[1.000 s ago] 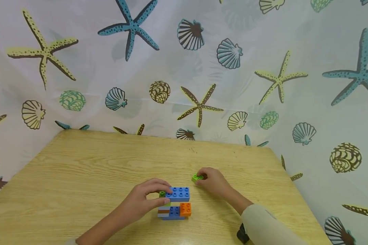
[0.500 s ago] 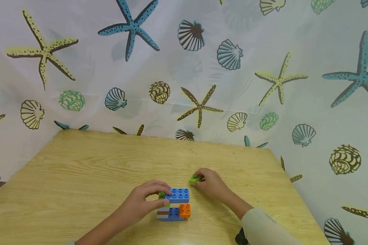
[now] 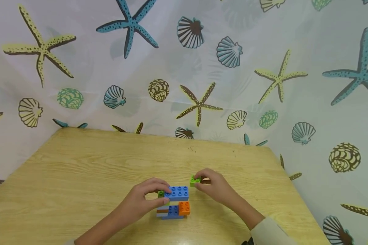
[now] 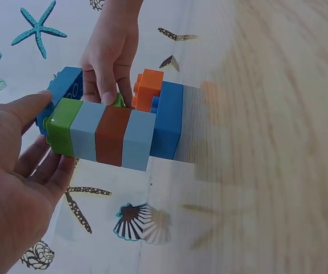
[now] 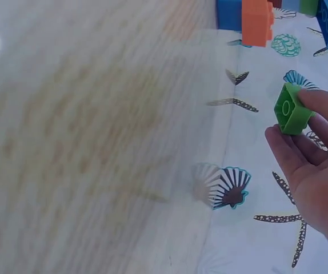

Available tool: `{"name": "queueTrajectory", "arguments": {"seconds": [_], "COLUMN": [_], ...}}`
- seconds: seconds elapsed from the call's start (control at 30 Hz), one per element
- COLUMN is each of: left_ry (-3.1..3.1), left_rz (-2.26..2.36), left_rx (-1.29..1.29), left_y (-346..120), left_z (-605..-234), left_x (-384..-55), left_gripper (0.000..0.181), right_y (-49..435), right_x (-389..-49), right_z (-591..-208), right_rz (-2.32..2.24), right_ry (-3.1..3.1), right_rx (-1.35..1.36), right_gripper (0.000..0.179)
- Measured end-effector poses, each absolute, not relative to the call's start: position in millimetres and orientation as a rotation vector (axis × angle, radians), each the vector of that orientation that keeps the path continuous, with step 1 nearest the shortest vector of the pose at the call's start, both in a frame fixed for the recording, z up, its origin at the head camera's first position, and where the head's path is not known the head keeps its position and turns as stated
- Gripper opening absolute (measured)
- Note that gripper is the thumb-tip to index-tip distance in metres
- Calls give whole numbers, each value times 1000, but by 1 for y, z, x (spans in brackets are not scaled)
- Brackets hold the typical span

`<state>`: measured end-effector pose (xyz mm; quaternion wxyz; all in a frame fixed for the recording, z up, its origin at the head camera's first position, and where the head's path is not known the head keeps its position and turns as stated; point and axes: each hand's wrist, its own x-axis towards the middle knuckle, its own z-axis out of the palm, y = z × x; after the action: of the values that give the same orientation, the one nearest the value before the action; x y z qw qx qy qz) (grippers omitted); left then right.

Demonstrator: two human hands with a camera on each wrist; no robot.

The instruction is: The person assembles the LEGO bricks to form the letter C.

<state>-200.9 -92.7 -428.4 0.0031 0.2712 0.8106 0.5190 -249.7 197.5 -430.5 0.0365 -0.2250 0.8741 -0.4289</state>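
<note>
My left hand (image 3: 144,199) holds the top of a toy brick stack, thumb in front and fingers behind. On top, a long blue brick (image 3: 179,194) juts right from a green brick (image 4: 64,128). Below the green one, the left wrist view shows light-blue bricks (image 4: 85,128) with a brown brick (image 4: 112,136) between them, then a blue base brick (image 4: 168,120). An orange brick (image 3: 184,208) is on the base's right end. Right of the stack, my right hand (image 3: 217,185) pinches a small lime-green brick (image 5: 294,111) between thumb and fingers, above the table and apart from the stack.
The stack stands on a wooden table (image 3: 110,163). Behind and beside the table hangs a white curtain (image 3: 171,68) printed with starfish and shells. Part of a dark object (image 3: 248,242) shows at the right sleeve (image 3: 271,233).
The right hand has brought the lime-green brick slightly left and lifted it, with more of the brick now showing. The left hand and the stack have stayed nearly still.
</note>
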Motion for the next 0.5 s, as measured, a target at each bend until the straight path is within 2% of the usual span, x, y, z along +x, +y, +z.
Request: {"name": "queueTrajectory", "arguments": {"seconds": [0.5], "left_ry": [2611], "left_rz": [1565], "left_rx": [922], "left_y": [-93], "left_z": [-427], "left_x": [-201], "left_gripper": [23], "right_y": [196], "right_x": [-219], "right_z": [-431], "right_rz": [-1520], "right_ry": [2454], "right_rx": [-921], "right_gripper": [13]}}
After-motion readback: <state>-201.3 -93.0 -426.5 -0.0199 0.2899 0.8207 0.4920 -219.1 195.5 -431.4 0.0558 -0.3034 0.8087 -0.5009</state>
